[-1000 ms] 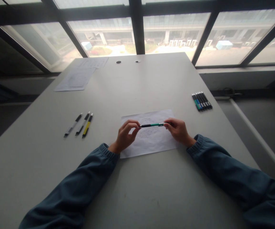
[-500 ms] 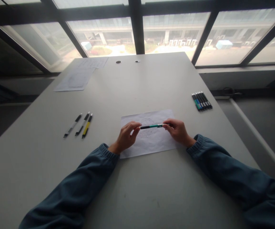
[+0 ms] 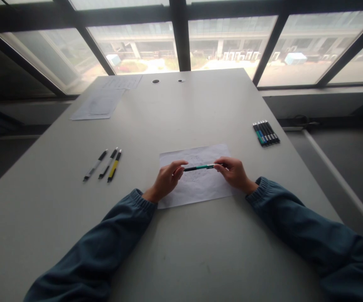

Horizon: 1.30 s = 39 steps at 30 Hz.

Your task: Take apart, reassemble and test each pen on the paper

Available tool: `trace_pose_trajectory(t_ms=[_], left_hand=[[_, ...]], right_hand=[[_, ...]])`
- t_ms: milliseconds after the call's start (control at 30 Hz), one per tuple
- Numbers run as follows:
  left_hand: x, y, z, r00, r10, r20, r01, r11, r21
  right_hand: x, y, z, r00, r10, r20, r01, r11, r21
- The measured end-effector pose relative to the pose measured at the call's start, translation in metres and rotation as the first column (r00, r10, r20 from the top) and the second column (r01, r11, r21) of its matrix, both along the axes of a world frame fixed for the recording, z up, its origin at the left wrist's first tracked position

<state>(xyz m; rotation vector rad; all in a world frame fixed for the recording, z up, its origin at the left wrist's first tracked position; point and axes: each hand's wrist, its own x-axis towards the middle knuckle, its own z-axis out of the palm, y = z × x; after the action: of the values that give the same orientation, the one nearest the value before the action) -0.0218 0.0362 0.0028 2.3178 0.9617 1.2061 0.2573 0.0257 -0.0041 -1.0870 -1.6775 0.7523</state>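
A green-and-black pen (image 3: pixel 200 167) is held level between my two hands, above a sheet of paper (image 3: pixel 200 195) that carries faint drawn or written marks. My right hand (image 3: pixel 234 171) pinches the pen's right end, the one with the clip, between thumb and fingers. At the other end, my left hand (image 3: pixel 168 178) has its thumb and curled fingers at the pen's dark tip, while its index finger reaches out just above the barrel. The fingertips partly hide both ends of the pen.
Three loose pens, among them a yellow pen (image 3: pixel 114 166), lie on the white table (image 3: pixel 181 251) to the left. A row of several pens (image 3: pixel 266 133) lies near the right edge. More papers (image 3: pixel 99 102) rest at the far left, before the windows.
My left index finger has lifted slightly off the pen's tip end, and the left thumb has drawn back a little. The pen and my right hand have barely moved.
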Motion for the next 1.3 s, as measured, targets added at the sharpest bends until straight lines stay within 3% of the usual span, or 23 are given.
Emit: trace_pose_trajectory(t_ms=[233, 367, 500, 733, 1300], left_hand=[[-0.002, 0.004, -0.003, 0.996, -0.015, 0.09, 0.021, 0.998, -0.063], [-0.001, 0.006, 0.0, 0.99, 0.019, 0.14, -0.027, 0.998, 0.061], [0.0, 0.004, 0.003, 0.996, 0.026, 0.083, -0.042, 0.979, 0.197], [0.002, 0.003, 0.005, 0.999, 0.002, 0.053, -0.016, 0.965, 0.261], [0.002, 0.001, 0.009, 0.996, -0.08, 0.051, 0.072, 0.987, 0.141]], right_hand=[[0.001, 0.001, -0.002, 1.0, -0.009, -0.019, 0.009, 1.0, -0.001], [0.001, 0.0, -0.002, 0.998, -0.008, -0.058, 0.007, 1.0, -0.02], [0.0, 0.0, -0.001, 0.996, -0.015, -0.089, 0.012, 0.999, -0.043], [0.0, 0.0, -0.002, 0.996, -0.016, -0.092, 0.011, 0.998, -0.057], [-0.001, 0.0, 0.001, 0.999, -0.011, -0.035, 0.012, 1.0, 0.02]])
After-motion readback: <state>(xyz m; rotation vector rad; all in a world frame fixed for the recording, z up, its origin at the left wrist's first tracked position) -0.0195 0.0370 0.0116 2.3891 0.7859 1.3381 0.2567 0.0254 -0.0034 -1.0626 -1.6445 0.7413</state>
